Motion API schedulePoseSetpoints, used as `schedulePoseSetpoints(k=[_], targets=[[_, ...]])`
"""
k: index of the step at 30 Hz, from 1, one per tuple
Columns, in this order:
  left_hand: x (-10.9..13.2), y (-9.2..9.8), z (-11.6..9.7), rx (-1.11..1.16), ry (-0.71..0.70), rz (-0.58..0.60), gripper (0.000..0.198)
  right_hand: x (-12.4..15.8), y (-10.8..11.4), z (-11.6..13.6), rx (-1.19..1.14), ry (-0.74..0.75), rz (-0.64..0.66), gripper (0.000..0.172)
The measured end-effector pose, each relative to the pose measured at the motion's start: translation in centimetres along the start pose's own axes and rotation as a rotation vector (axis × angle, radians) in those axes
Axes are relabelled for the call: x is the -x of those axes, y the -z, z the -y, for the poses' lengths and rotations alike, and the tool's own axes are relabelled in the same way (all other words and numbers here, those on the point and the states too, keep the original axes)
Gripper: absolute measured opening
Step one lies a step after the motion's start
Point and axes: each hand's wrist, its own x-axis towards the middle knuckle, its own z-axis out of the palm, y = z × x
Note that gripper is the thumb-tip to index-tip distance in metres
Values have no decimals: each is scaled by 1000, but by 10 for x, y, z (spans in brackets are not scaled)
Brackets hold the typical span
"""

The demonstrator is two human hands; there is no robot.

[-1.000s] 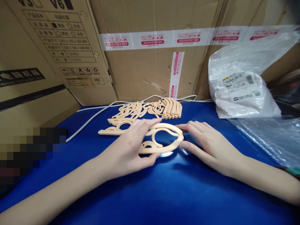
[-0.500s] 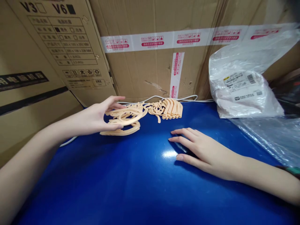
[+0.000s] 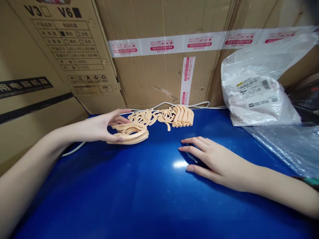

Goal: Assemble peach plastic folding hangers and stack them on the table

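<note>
My left hand [image 3: 103, 126] is at the left end of a pile of curved beige plastic pieces [image 3: 137, 136]. Its fingers stretch over the far side and its thumb rests against the near side, wide apart; no firm grip shows. Behind the pile lie smaller wavy beige pieces [image 3: 141, 116] and hook-like beige pieces [image 3: 166, 115]. A row of bent, hollow-ended beige pieces [image 3: 183, 116] stands to their right. My right hand [image 3: 211, 159] lies on the blue table surface [image 3: 149, 192], fingers spread, with nothing visible in it.
Cardboard boxes [image 3: 149, 79] wall the back, and another printed box [image 3: 82, 59] stands at left. A white cable [image 3: 201, 105] runs along the table's back edge. At right sit a white plastic parcel bag [image 3: 261, 103] and clear plastic wrap [image 3: 284, 149].
The raised curved pieces by my left hand have come down flat onto the pile. That hand has shifted slightly left, thumb and fingers wider apart. My right hand is nearly still.
</note>
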Motion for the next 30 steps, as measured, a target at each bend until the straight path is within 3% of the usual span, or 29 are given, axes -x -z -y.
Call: schedulePoseSetpoints(k=[30], targets=[[-2, -1, -1, -52, -7, 12, 85, 0, 2, 0, -15, 1, 9, 46]])
